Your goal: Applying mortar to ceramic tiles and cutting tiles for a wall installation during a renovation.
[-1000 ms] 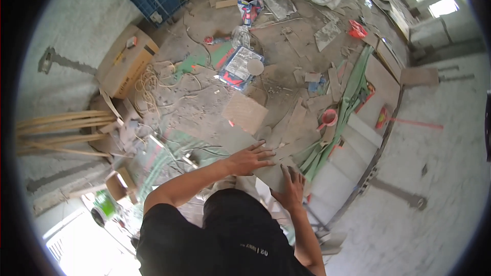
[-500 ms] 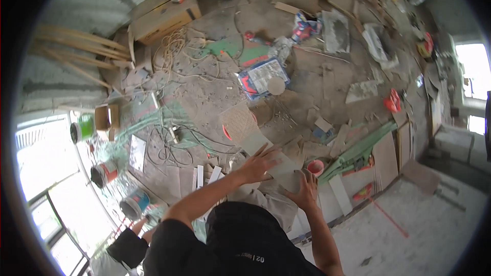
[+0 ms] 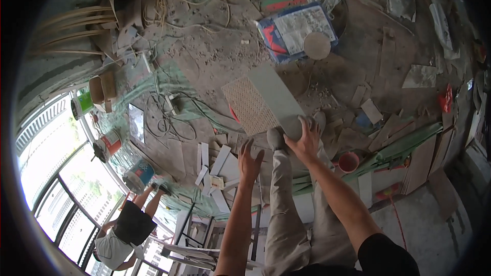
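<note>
Fingers point(image 3: 302, 121) of the right hand point(image 3: 305, 143), part-curled, grip the near end of a smooth grey panel point(image 3: 274, 92). On my feed, the left hand point(image 3: 249, 166) is loosely open, empty, just below a textured tan tile point(image 3: 248, 103) alongside the panel; whether they overlap, I cannot tell. Farther left, another person point(image 3: 113, 248) is near windows point(image 3: 74, 178).

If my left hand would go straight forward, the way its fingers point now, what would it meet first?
Probably the near corner of the tan patterned board, just ahead of the left hand. Depth is unclear from this view, so the hand might pass above it.
</note>
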`<move>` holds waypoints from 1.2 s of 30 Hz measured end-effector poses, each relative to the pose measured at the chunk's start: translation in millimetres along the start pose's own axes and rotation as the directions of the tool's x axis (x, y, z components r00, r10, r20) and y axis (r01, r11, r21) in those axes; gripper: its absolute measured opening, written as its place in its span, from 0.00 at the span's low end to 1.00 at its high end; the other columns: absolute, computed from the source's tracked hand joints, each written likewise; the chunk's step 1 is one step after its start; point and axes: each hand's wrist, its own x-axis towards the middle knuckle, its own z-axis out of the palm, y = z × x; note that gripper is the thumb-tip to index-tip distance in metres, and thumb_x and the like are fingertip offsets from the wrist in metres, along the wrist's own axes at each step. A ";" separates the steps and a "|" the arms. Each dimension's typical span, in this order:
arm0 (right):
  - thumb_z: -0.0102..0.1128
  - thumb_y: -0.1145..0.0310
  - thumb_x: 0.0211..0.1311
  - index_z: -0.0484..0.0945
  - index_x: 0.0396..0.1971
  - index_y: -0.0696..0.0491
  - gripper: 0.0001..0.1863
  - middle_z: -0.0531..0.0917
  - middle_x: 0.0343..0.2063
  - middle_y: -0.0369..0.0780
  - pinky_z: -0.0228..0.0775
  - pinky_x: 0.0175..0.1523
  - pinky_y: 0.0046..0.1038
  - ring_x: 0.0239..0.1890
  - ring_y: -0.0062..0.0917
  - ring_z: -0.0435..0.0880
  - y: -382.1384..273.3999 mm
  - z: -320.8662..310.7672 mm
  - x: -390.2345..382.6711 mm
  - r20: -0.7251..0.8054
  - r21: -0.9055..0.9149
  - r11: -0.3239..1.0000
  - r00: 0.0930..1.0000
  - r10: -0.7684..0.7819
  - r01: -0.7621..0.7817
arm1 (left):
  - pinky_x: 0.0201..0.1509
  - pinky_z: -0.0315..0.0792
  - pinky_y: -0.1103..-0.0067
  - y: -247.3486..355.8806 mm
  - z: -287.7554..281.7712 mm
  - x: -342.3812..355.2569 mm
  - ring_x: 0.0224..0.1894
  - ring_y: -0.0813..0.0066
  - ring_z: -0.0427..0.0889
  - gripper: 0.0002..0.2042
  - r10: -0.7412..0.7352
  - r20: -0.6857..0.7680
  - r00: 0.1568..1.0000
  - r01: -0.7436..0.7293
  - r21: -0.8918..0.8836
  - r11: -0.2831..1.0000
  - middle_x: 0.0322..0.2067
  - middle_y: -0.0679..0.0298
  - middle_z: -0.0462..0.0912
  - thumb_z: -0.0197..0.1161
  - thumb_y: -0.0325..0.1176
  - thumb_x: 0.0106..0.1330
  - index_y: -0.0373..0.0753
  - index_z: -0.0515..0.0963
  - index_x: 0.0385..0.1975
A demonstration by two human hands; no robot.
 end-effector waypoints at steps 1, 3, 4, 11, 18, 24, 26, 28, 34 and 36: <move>0.86 0.49 0.53 0.73 0.74 0.50 0.50 0.79 0.66 0.53 0.65 0.75 0.61 0.69 0.58 0.74 6.7 23.3 0.0 -0.051 0.031 1.000 0.999 0.005 -0.003 | 0.80 0.71 0.56 -5.4 13.8 20.5 0.74 0.39 0.78 0.30 0.124 -0.006 0.992 -0.124 0.036 0.992 0.72 0.44 0.80 0.76 0.34 0.73 0.33 0.77 0.73; 0.86 0.49 0.53 0.73 0.74 0.49 0.49 0.79 0.67 0.53 0.63 0.76 0.62 0.70 0.58 0.73 8.6 68.1 9.1 -0.082 0.049 0.999 0.997 -0.002 0.006 | 0.78 0.73 0.58 -17.7 21.1 63.8 0.73 0.41 0.80 0.31 0.118 -0.082 0.990 -0.116 0.034 0.993 0.71 0.43 0.81 0.76 0.32 0.74 0.34 0.75 0.75; 0.86 0.49 0.54 0.73 0.75 0.48 0.49 0.78 0.68 0.53 0.61 0.77 0.62 0.71 0.58 0.72 6.9 91.9 13.6 -0.138 0.062 0.998 0.990 -0.001 0.010 | 0.78 0.73 0.58 -30.4 22.8 85.0 0.74 0.41 0.79 0.31 0.145 -0.150 0.978 -0.142 0.028 0.989 0.72 0.44 0.80 0.77 0.33 0.74 0.34 0.76 0.75; 0.87 0.45 0.53 0.77 0.73 0.45 0.48 0.75 0.70 0.57 0.62 0.74 0.63 0.71 0.58 0.72 46.2 174.1 12.5 -0.297 -0.021 0.999 0.955 0.025 -0.032 | 0.84 0.65 0.53 -37.5 67.2 172.3 0.83 0.38 0.67 0.41 0.399 -0.152 0.904 -0.399 0.034 0.916 0.82 0.42 0.66 0.79 0.38 0.72 0.41 0.68 0.83; 0.87 0.43 0.54 0.76 0.75 0.45 0.50 0.73 0.72 0.56 0.63 0.73 0.61 0.70 0.58 0.74 56.6 233.1 1.3 -0.346 -0.070 0.997 0.938 -0.015 -0.010 | 0.91 0.49 0.45 -75.7 100.8 209.3 0.89 0.37 0.53 0.49 0.632 0.024 0.775 -0.615 0.263 0.744 0.88 0.41 0.55 0.80 0.49 0.68 0.52 0.63 0.88; 0.86 0.44 0.57 0.71 0.79 0.46 0.53 0.73 0.72 0.57 0.65 0.72 0.60 0.68 0.58 0.74 62.4 235.5 3.8 -0.373 -0.109 0.994 0.927 -0.044 0.004 | 0.92 0.47 0.47 -80.6 107.5 219.5 0.90 0.36 0.52 0.47 0.649 0.081 0.757 -0.637 0.312 0.704 0.88 0.40 0.54 0.78 0.50 0.71 0.47 0.63 0.88; 0.85 0.49 0.61 0.71 0.80 0.48 0.50 0.71 0.75 0.58 0.65 0.72 0.61 0.71 0.61 0.73 63.4 229.6 -0.1 -0.268 -0.045 0.999 0.963 -0.025 0.014 | 0.92 0.47 0.47 -83.4 109.3 221.5 0.90 0.37 0.52 0.48 0.647 0.087 0.757 -0.635 0.328 0.699 0.88 0.42 0.55 0.79 0.51 0.70 0.49 0.63 0.88; 0.84 0.51 0.62 0.70 0.80 0.49 0.49 0.69 0.77 0.60 0.65 0.73 0.61 0.72 0.62 0.73 70.3 214.5 -7.6 -0.214 -0.045 0.999 0.976 -0.028 0.019 | 0.93 0.47 0.47 -81.1 115.4 222.2 0.90 0.38 0.53 0.49 0.644 0.096 0.759 -0.632 0.344 0.694 0.88 0.44 0.56 0.80 0.53 0.68 0.50 0.64 0.88; 0.72 0.62 0.78 0.80 0.70 0.53 0.26 0.85 0.64 0.50 0.75 0.68 0.50 0.65 0.50 0.84 185.9 94.0 -8.1 -0.198 0.091 0.994 0.979 -0.046 0.065 | 0.91 0.44 0.40 -94.2 133.5 230.1 0.90 0.35 0.50 0.50 0.685 0.215 0.696 -0.704 0.390 0.594 0.87 0.38 0.53 0.78 0.53 0.68 0.47 0.62 0.88; 0.71 0.62 0.79 0.82 0.64 0.54 0.21 0.87 0.59 0.51 0.77 0.65 0.50 0.60 0.50 0.86 258.0 68.1 -15.4 -0.173 0.064 0.991 0.977 0.126 -0.116 | 0.91 0.44 0.39 -108.0 111.7 236.9 0.89 0.34 0.50 0.47 0.734 0.198 0.650 -0.712 0.498 0.496 0.87 0.35 0.53 0.69 0.60 0.75 0.45 0.62 0.88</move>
